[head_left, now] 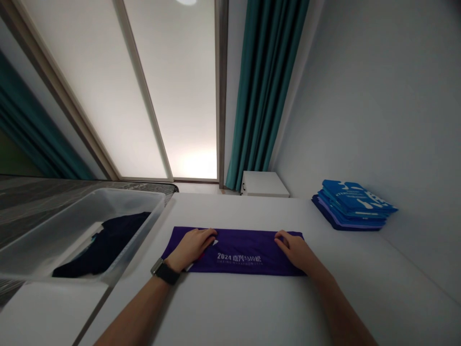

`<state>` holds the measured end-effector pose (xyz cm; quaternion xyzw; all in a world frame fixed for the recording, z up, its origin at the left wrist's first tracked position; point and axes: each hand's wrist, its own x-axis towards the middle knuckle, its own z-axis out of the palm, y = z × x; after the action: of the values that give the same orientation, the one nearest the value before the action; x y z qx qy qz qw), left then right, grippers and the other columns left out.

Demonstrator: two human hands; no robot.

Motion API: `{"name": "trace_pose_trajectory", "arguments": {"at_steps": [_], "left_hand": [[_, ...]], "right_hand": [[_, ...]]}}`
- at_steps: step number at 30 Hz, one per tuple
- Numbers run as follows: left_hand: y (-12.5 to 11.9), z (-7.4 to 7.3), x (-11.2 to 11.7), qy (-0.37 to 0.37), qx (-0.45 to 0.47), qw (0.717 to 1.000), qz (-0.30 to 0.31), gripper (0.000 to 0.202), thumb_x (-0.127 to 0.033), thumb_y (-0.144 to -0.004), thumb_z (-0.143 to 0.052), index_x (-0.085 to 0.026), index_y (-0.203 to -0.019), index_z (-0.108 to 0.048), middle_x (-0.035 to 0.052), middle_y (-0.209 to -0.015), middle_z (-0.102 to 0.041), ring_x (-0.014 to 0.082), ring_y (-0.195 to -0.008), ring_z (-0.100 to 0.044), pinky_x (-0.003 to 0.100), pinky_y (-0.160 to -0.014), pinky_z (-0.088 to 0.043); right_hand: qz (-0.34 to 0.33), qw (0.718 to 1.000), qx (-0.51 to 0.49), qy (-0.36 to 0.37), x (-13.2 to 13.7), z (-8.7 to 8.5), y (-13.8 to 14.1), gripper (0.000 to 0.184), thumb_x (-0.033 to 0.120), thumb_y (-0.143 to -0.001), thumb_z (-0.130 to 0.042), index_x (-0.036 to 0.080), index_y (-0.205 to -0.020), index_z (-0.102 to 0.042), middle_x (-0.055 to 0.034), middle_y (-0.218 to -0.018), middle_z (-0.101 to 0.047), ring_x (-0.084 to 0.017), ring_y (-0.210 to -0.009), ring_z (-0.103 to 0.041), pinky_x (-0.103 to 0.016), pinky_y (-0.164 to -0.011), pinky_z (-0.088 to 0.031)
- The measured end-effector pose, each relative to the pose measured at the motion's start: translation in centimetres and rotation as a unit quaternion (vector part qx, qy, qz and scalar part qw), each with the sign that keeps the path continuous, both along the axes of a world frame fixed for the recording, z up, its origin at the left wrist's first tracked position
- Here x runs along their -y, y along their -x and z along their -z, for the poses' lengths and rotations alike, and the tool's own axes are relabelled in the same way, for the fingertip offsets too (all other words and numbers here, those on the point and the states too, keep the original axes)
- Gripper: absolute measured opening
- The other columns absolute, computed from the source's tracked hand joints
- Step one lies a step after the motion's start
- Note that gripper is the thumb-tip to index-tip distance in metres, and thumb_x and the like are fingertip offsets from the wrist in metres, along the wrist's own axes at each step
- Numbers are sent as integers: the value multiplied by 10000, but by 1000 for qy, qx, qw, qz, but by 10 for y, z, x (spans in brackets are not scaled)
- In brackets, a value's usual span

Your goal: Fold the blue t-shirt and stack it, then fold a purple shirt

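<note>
A purple shirt (240,245) lies folded into a long flat strip on the white tabletop (230,307), with white lettering reading 2024 facing up. My left hand (192,245), wearing a dark-banded watch (164,271), rests on its left part, fingers and thumb drawn together at the cloth near the far edge. At the right end, my right hand (293,247) pinches the fabric close to the same edge between thumb and fingers. Small white and red patches of print show beside my left hand.
A stack of folded blue and purple shirts (355,204) sits at the right by the wall. To the left stands a translucent plastic bin (135,196) holding dark clothing (108,245). Beyond the table are a white cabinet (266,184), teal curtains (268,91) and frosted sliding doors (180,96).
</note>
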<state>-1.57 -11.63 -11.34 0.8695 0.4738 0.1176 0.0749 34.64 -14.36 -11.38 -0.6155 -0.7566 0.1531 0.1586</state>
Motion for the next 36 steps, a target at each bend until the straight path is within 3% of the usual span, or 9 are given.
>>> {"name": "trace_pose_trajectory", "arguments": {"at_steps": [7,13,18,24,36], "left_hand": [[2,-3,1,10,25,1000,-7,263,-334,-985,-410,-237,-1124,-611,38,-1036,-726,214,-892,-674,311,-805,-486],[2,-21,9,25,40,999,1,295,-235,-904,-466,-225,-1165,-601,49,-1072,-714,222,-932,-660,333,-871,-475],[8,-22,9,28,61,998,15,334,-135,-872,-434,-218,-1157,-585,46,-1125,-685,212,-1006,-639,335,-921,-462],[12,-14,6,8,64,998,20,327,-241,-981,-336,-228,-1218,-560,61,-1138,-659,195,-992,-646,319,-900,-480],[40,-18,2,25,-18,997,-74,304,-337,-977,-348,-229,-1061,-619,61,-938,-733,229,-850,-688,315,-758,-489]], "right_hand": [[-38,998,-27,31,0,4,-12,196,361,-861,-515,219,-947,-621,13,-671,-584,-160,-628,-549,-276,-615,-389],[-53,998,-36,23,0,6,-9,234,274,-878,-441,230,-1015,-625,-34,-821,-649,-196,-783,-596,-332,-763,-456],[-56,997,-49,31,1,8,-11,308,305,-906,-388,227,-1094,-618,-64,-942,-689,-220,-886,-633,-375,-851,-477],[-64,996,-67,-1,0,16,-15,351,274,-918,-359,212,-1125,-636,-95,-1147,-681,-233,-1067,-625,-402,-966,-466],[-46,997,-12,-54,-1,19,-5,380,252,-939,-314,236,-1136,-639,-71,-1158,-681,-213,-1049,-645,-378,-928,-508]]}}
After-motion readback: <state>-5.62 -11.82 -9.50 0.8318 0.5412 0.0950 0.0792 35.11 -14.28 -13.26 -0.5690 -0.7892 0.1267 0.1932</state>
